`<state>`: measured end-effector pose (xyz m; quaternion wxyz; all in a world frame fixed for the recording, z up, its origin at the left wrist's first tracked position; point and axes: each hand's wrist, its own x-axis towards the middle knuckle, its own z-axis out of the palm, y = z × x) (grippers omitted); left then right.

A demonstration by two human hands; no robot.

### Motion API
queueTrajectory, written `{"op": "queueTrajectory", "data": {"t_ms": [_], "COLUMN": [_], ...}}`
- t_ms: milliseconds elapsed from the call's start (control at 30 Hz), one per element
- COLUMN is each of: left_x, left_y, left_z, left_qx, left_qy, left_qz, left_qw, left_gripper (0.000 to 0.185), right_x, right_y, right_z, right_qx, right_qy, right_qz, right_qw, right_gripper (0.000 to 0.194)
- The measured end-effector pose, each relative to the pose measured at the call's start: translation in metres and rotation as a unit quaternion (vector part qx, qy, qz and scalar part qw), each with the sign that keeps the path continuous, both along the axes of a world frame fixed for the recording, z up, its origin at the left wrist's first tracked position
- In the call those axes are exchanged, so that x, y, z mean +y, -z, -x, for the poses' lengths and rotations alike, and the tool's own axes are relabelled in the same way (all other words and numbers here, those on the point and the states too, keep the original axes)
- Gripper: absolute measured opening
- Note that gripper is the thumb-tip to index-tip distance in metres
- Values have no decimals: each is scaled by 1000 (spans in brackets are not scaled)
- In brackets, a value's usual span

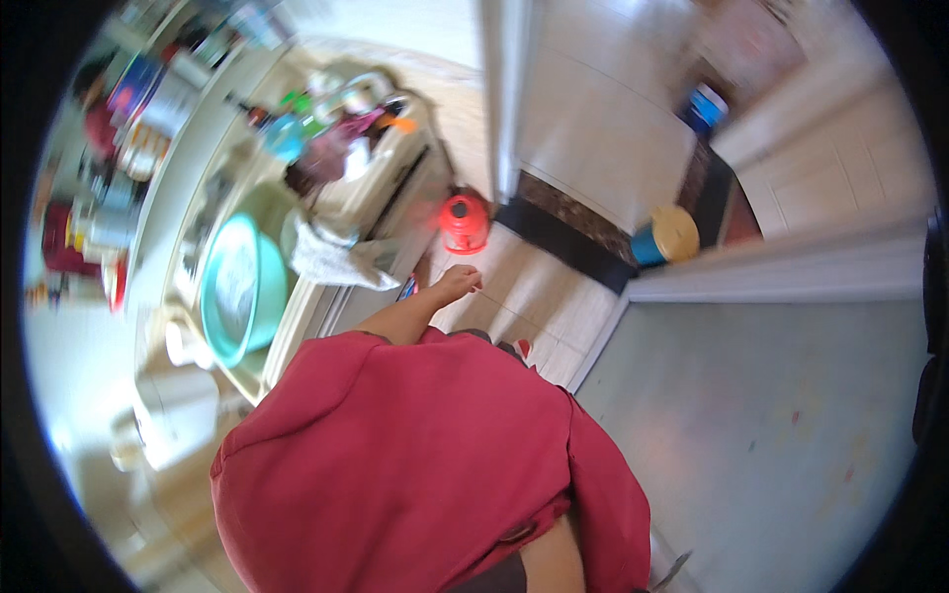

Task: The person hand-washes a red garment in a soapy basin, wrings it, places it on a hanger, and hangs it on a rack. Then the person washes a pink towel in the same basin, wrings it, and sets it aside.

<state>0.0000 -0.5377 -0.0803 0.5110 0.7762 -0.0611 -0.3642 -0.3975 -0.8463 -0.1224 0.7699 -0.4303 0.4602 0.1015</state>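
My left hand (460,280) hangs over the tiled floor, its fingers loosely curled; blur hides whether anything small is in them. Just beyond it on the floor stands a red plastic container (464,224) with a dark knob on top. A light cloth (334,256) drapes over the counter edge to the left of the hand. Farther left, a turquoise plastic basin (273,293) sits tilted in the sink. My right forearm (556,560) shows below the red sleeve at the bottom, and my right hand is out of view.
Bottles and small items crowd the washing counter (385,185) and the shelf (178,178) at left. A dark threshold (567,244) crosses the doorway ahead. Beyond it stands a blue bin with a tan top (673,233). A frosted door panel (749,415) fills the right side.
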Motion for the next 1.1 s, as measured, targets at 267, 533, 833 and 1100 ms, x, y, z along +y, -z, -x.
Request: {"op": "queueTrajectory", "data": {"t_ms": [267,533,833,1100], "left_x": [0,83,136,102], "left_y": [-81,-171,-189,-186], "left_z": [-13,-16,53,133], "left_qx": [-79,-288,-344,-260], "left_qy": [-99,-162,-350,-490], "left_qz": [48,-11,-81,-108], "left_qw": [991,944,867,825], "left_gripper": [48,18,10,10], "right_x": [-94,-52,67,121], "right_y": [-28,-44,-138,-166], "right_z": [-169,-318,-460,-506], "right_qx": [108,27,-64,-118], "right_qy": [-92,-250,-458,-612], "right_qz": [41,79,107,65], "right_qw": [989,965,880,779], "right_gripper": [30,31,24,27]}}
